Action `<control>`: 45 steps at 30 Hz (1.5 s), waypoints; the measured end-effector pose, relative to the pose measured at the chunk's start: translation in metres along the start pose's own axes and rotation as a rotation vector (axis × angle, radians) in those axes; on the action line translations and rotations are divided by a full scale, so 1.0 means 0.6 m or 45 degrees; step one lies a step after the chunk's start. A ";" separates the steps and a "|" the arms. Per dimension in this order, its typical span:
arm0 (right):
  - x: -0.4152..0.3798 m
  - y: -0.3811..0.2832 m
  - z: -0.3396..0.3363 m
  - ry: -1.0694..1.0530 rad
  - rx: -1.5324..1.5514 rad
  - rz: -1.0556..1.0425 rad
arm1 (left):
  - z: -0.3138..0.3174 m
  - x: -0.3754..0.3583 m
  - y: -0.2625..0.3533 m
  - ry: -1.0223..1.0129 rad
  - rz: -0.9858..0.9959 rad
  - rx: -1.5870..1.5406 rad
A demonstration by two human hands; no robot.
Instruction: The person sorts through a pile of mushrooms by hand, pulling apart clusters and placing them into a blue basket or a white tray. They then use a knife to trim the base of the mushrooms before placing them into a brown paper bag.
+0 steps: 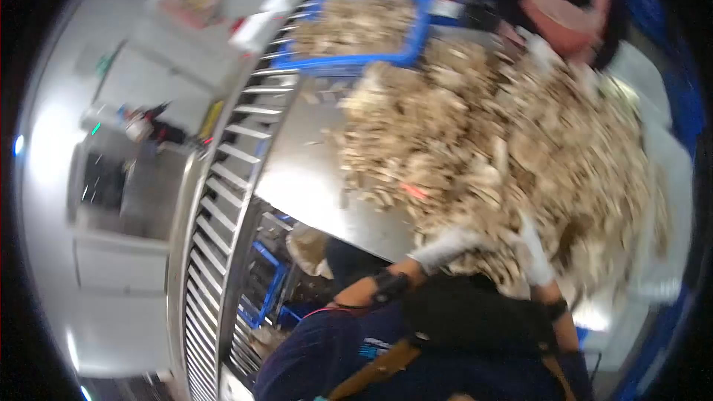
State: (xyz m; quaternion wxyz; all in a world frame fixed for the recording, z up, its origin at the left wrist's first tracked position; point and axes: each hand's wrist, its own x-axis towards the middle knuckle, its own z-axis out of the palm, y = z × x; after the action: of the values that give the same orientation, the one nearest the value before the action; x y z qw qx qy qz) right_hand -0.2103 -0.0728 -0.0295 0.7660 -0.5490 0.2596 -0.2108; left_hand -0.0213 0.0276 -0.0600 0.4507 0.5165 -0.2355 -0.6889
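Navy shirt cloth [308, 353] lies nearest the camera. Just past it, the white-gloved left hand [448, 247] and right hand [532, 251] work at the near edge of a heap of mushroom-like pieces [475, 141]; blur leaves it impossible to tell whether their fingers are closed on any. Picking through the heap seems the step in hand, and the next move probably calls for a light, separating grip. Under the heap is a metal table [301, 160]; farther out, a blue crate [425, 30] holds similar pieces, and a co-worker [568, 26] stands opposite.

bright glare on table [304, 189] | overall blur | bowed edges (black corners)
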 end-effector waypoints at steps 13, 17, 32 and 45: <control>0.012 0.008 0.002 0.284 0.120 0.079 | -0.041 0.042 -0.045 0.195 1.291 1.164; 0.014 0.005 -0.004 0.182 -0.322 0.065 | -0.001 0.028 -0.023 0.142 0.490 -0.156; 0.016 0.007 0.023 0.352 0.085 0.030 | -0.016 0.036 -0.016 0.078 0.302 -0.499; 0.017 0.075 -0.032 0.326 0.102 -0.031 | 0.013 0.034 -0.017 -0.002 0.149 -0.078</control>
State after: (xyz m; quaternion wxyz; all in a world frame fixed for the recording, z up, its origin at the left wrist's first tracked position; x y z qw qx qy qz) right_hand -0.2130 -0.0791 -0.0789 0.7452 -0.4898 0.3401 -0.2985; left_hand -0.0337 0.0138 -0.0756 0.5056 0.4874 -0.2444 -0.6686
